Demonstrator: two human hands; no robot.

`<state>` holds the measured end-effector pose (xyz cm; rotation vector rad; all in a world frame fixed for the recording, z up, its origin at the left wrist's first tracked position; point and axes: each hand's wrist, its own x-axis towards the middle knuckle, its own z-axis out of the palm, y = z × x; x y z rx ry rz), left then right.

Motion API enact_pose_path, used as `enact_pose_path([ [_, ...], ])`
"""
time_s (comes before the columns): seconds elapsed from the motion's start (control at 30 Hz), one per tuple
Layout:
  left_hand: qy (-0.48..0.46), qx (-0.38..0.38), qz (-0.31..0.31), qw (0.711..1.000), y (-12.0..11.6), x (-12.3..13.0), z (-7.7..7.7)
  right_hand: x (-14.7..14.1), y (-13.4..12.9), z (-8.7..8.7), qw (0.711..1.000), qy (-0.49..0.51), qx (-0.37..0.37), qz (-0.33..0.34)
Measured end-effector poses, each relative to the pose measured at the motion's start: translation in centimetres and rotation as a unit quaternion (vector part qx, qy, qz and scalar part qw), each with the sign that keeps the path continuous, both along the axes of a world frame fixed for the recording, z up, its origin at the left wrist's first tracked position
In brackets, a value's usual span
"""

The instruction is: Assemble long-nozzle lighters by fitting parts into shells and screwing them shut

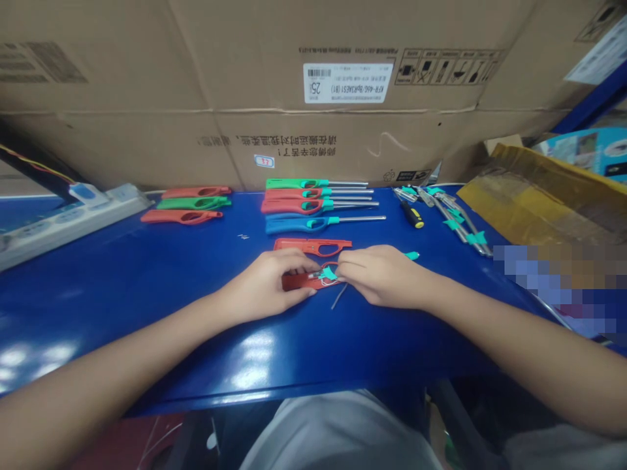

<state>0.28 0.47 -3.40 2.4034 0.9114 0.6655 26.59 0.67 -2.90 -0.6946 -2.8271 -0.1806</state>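
Observation:
My left hand (272, 284) is closed around the left end of a red lighter casing half (294, 282), its thumb below and fingers above. In the casing lies a teal trigger (329, 273) with thin wires and small parts beside it. At the casing's right end my right hand (385, 277) has its fingers pinched together, and they hide what is between them. A thin grey wire (338, 297) sticks out below the right fingertips. Just behind the hands lies another orange-red casing half (313, 246). A teal piece (412, 255) shows past my right hand.
Several lighters with metal tubes (326, 224) lie in a row behind. Three casing halves (183, 216) and a power strip (73, 225) are at left. A screwdriver (411, 214), metal tubes with teal parts (460, 225) and a yellow package (533, 196) sit at right. Cardboard (161, 143) stands behind.

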Motion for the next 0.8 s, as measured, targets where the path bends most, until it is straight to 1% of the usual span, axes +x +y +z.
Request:
enact_pose_path([
  [0.1,-0.003,-0.002,0.006,1.0,-0.14,0.06,0.07,0.05,-0.01,0.09,1.0,-0.004,-0.011,-0.001],
  [0.3,0.009,0.008,-0.019,1.0,-0.33,0.01,0.24,-0.05,-0.07,0.15,1.0,0.001,-0.025,-0.008],
  [0.47,0.015,0.011,-0.015,1.0,-0.37,0.07,0.24,-0.05,-0.19,0.41,1.0,-0.004,-0.027,0.004],
  [0.53,0.009,0.011,-0.01,1.0,-0.39,0.11,0.09,-0.02,-0.26,0.53,0.999,0.01,-0.037,0.002],
  [0.6,0.002,0.008,-0.005,1.0,-0.42,0.19,-0.11,0.01,-0.29,0.56,0.997,0.037,-0.072,-0.017],
  [0.7,-0.005,-0.002,-0.003,1.0,-0.54,0.42,-0.29,0.03,-0.21,0.37,0.983,0.088,-0.152,-0.049],
  [0.8,-0.015,-0.015,-0.002,1.0,-0.76,0.85,-0.24,-0.03,-0.06,0.03,0.972,0.119,-0.197,-0.054],
])
